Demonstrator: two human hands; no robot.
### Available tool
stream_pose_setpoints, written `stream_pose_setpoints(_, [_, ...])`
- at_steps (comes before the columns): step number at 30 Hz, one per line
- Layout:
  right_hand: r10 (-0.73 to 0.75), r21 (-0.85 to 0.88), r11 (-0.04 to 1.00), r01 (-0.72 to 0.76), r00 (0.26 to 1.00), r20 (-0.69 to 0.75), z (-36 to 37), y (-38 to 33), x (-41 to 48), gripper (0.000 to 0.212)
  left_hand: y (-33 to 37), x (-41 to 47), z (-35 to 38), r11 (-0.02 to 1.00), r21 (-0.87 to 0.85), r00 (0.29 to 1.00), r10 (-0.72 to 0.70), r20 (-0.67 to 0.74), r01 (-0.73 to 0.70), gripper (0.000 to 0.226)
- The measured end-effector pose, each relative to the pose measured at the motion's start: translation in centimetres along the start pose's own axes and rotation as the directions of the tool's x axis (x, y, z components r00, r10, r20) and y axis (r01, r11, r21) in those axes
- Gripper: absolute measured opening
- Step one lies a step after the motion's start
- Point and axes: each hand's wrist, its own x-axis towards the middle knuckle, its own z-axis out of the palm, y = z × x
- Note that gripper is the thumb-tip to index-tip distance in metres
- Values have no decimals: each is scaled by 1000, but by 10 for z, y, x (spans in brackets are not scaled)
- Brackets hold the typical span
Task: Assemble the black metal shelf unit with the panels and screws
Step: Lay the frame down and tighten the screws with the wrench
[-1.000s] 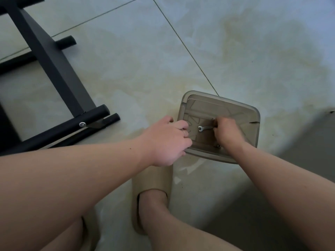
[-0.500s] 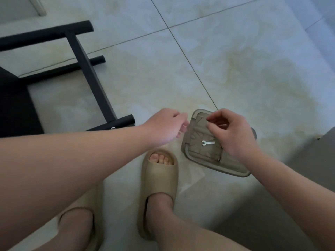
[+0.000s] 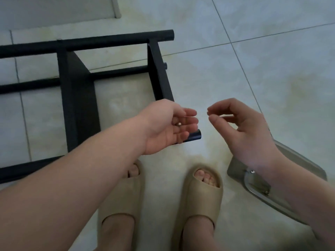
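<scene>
Head view: left hand (image 3: 163, 127) loose in grip, a small pale part (image 3: 179, 124) on its fingers; right hand (image 3: 244, 134) nearly pinched, contents unclear; black frame (image 3: 78, 98) lies on the floor (image 3: 272, 69) just behind both.

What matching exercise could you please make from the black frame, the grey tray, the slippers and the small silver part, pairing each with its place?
Things:
1 black frame
2 grey tray
3 beige slippers
4 small silver part

Places:
a worn by the person
b in the left hand
c floor, upper left
d floor, lower right

Pairs: 1-c, 2-d, 3-a, 4-b.
</scene>
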Motion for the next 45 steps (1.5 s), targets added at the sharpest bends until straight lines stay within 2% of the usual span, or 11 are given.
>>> stream_pose_setpoints(2, [-4, -82, 997, 10, 997, 75, 5, 7, 4, 14, 4, 1, -17, 998, -29, 998, 60, -16, -61, 37])
stream_pose_setpoints(4, [-79, -216, 970, 114, 983, 164, 9, 13, 10, 23, 7, 2, -35, 992, -19, 992, 124, -31, -124, 43])
stream_pose_setpoints(7, [-182, -412, 851, 327, 918, 353, 14, 20, 21, 58, 11, 2, -58, 987, 21, 985, 161, -63, -160, 39])
stream_pose_setpoints(10, [-147, -531, 717, 452, 842, 519, 22, 25, 35, 97, 10, 10, -70, 984, 44, 978, 178, -110, -174, 31])
stream_pose_setpoints(13, [-120, -550, 664, 506, 799, 589, 29, 28, 51, 114, 3, 24, -69, 956, 236, 974, 204, -103, -175, 27])
stream_pose_setpoints(18, [-135, -539, 636, 552, 768, 626, 35, 27, 64, 123, -12, 43, -56, 751, 647, 987, 159, 11, -128, 29])
stream_pose_setpoints(22, [-145, -523, 625, 579, 745, 651, 32, 28, 67, 126, -14, 46, -55, 613, 781, 986, 165, 19, -118, 29])
stream_pose_setpoints(28, [-243, -520, 483, 705, 678, 693, 40, 27, 70, 128, -21, 41, -53, 575, 802, 984, 162, 79, -159, 26])
stream_pose_setpoints(31, [-249, -523, 405, 750, 640, 726, 45, 26, 77, 134, -23, 39, -56, 601, 779, 983, 147, 111, -178, 24])
stream_pose_setpoints(35, [-238, -525, 394, 754, 636, 734, 47, 28, 81, 139, -21, 38, -59, 643, 743, 982, 135, 128, -186, 22])
stream_pose_setpoints(45, [-233, -534, 367, 762, 631, 740, 48, 29, 82, 136, -23, 40, -59, 633, 753, 983, 150, 105, -177, 25])
